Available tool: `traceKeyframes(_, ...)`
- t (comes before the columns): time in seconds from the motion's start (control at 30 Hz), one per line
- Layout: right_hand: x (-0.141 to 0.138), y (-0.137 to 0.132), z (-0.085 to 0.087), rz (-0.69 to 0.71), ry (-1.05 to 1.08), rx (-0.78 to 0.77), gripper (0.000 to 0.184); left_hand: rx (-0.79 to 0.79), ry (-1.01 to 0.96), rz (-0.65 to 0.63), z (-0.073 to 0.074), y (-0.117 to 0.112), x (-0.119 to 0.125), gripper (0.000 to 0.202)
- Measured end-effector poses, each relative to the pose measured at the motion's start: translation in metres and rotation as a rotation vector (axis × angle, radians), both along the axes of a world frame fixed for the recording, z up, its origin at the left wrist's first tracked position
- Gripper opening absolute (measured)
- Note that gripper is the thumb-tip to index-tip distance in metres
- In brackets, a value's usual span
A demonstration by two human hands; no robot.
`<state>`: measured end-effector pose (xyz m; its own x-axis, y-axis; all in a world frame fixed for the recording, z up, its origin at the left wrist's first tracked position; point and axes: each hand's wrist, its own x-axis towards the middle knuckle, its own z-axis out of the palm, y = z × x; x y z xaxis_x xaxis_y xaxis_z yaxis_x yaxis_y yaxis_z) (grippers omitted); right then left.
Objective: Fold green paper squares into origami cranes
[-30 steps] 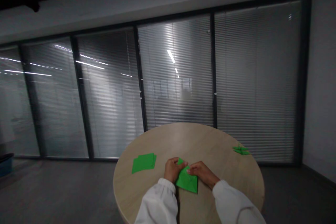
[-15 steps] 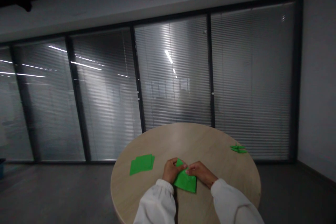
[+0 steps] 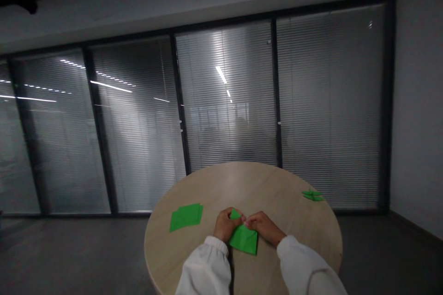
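Between my two hands is a sheet of green paper (image 3: 244, 241), held just above or on the near middle of the round table; which of the two I cannot tell. My left hand (image 3: 224, 225) is closed on its left side, thumb on top. My right hand (image 3: 262, 226) pinches the paper near its upper right edge. The fingertips of both hands almost meet over the sheet, and they hide part of it. Faint crease lines show on the lower part of the paper.
A few green paper sheets (image 3: 187, 216) lie overlapping on the left of the light wooden table (image 3: 238, 184). Near its right edge rests a small folded green paper piece (image 3: 312, 195). Behind the table stands a glass partition with blinds (image 3: 228, 133).
The hands and the paper stay almost in place, with only slight finger movement. The whole view has shifted a little.
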<state>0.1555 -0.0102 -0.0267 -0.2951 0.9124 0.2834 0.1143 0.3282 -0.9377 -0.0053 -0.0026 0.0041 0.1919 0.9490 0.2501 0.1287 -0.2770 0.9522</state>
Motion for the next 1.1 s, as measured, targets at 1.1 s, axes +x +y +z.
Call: traceKeyframes(1.1,0.004,0.017,-0.008,-0.227,0.206,0.018,0.034,-0.012,0.094,-0.108,-0.022,0.012,0.001,0.045)
